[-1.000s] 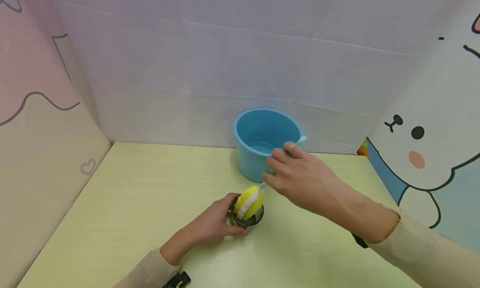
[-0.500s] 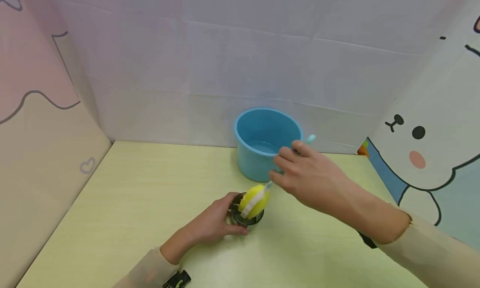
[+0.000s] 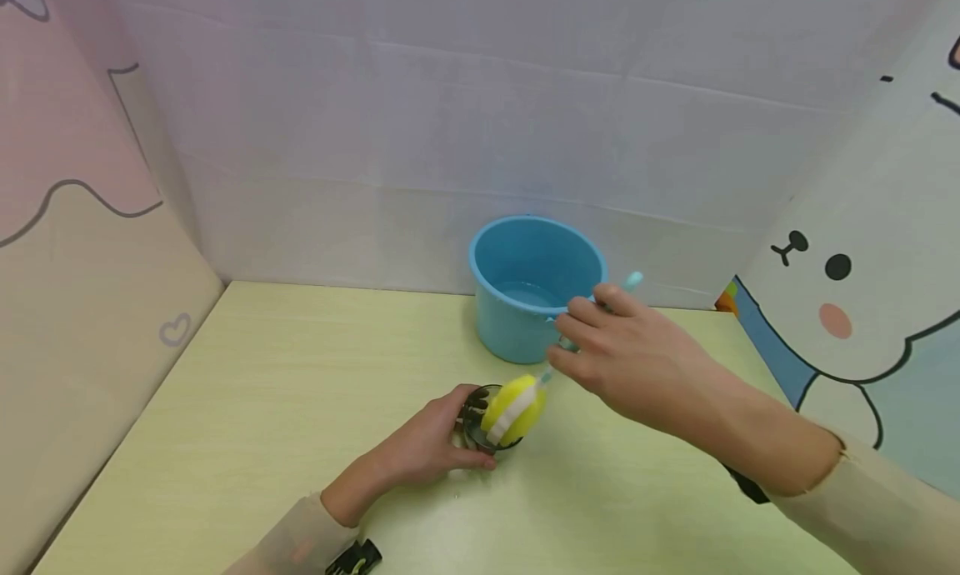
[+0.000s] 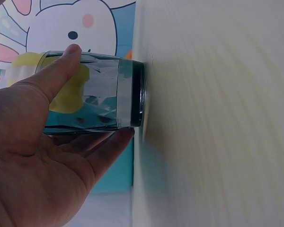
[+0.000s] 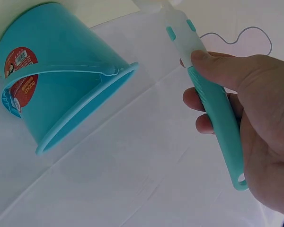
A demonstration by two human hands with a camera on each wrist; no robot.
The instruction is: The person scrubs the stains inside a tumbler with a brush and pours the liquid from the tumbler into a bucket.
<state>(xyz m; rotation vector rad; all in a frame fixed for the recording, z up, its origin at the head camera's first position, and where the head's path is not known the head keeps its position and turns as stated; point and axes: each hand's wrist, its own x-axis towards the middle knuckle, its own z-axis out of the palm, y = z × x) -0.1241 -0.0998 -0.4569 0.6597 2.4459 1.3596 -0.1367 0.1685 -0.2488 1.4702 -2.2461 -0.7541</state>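
- Left grip (image 3: 427, 443): thumb and fingers curled round the glass (image 4: 95, 92).
- Glass: upright, base at the worktop (image 3: 315, 375); contact unclear.
- Right grip (image 3: 626, 342): fingers wrapped about the brush handle (image 5: 218, 120).
- Yellow sponge head (image 3: 517, 410): tilted, partly inside the glass.
- Blue bucket (image 3: 513, 325): standing just beyond.
- Risk, judged: sideways levering on the brush handle could tip the glass; slick walls could slide through the left grip.

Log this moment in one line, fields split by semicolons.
left hand: holds glass; right hand: grips teal brush handle; yellow sponge head: partly inside glass; blue bucket: beyond glass, on table
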